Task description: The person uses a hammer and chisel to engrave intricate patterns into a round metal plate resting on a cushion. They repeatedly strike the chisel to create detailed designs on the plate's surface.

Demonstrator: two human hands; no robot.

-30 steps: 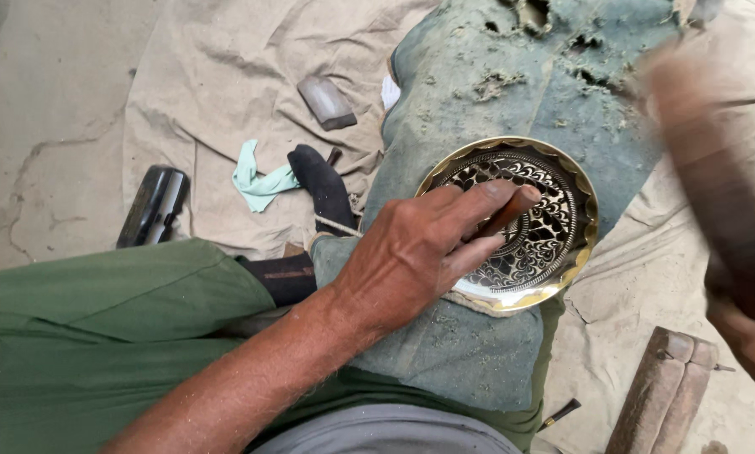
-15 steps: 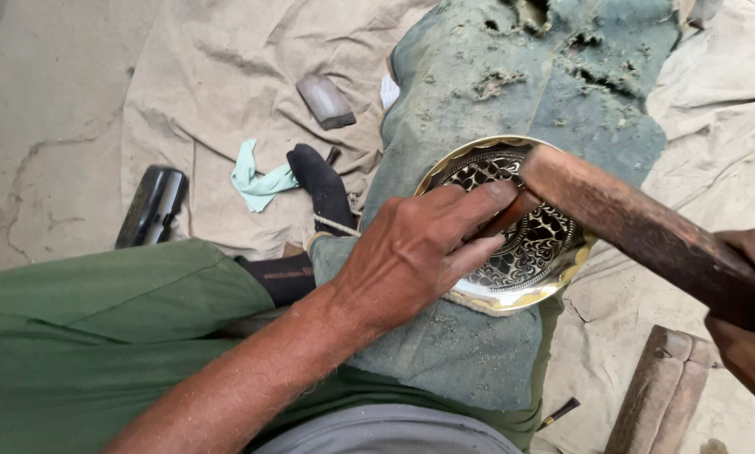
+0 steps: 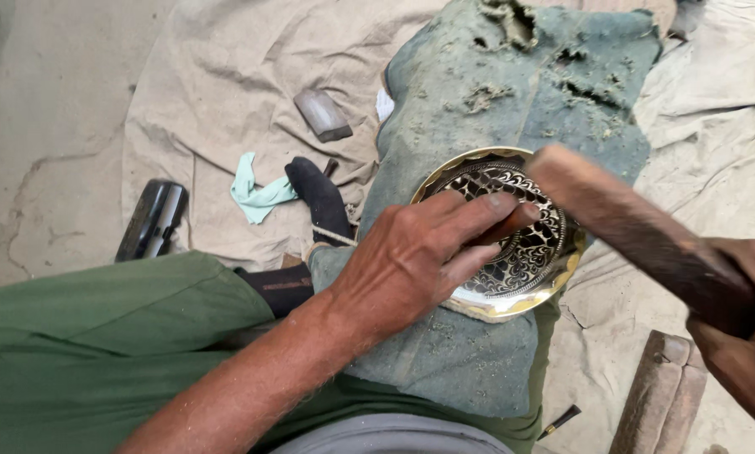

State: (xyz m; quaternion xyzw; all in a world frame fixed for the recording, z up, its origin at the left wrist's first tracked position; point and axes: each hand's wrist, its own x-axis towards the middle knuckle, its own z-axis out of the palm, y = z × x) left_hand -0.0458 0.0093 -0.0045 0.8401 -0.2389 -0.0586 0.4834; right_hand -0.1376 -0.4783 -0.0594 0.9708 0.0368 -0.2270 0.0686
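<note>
A round brass plate [image 3: 554, 269] with dark pierced patterning lies on a worn green-grey pad [image 3: 528, 92]. My left hand [image 3: 411, 261] rests over the plate's near left part, fingers pinching a short brown chisel-like tool [image 3: 512, 225] against the metal. My right hand [image 3: 743, 336] at the right edge grips a thick wooden mallet [image 3: 629, 227], whose head is above the plate's upper right, close to the tool's top.
A beige cloth [image 3: 226, 92] covers the ground. On it lie a grey block [image 3: 323, 113], a mint rag [image 3: 255, 193], a black object [image 3: 152, 220] at left and a wooden block [image 3: 659, 399] at lower right. My green-trousered leg [image 3: 100, 336] and black sock [image 3: 320, 197] lie left.
The mallet swung down from the blurred raised position at right onto the tool, then lifted slightly. My left hand has stayed on the plate.
</note>
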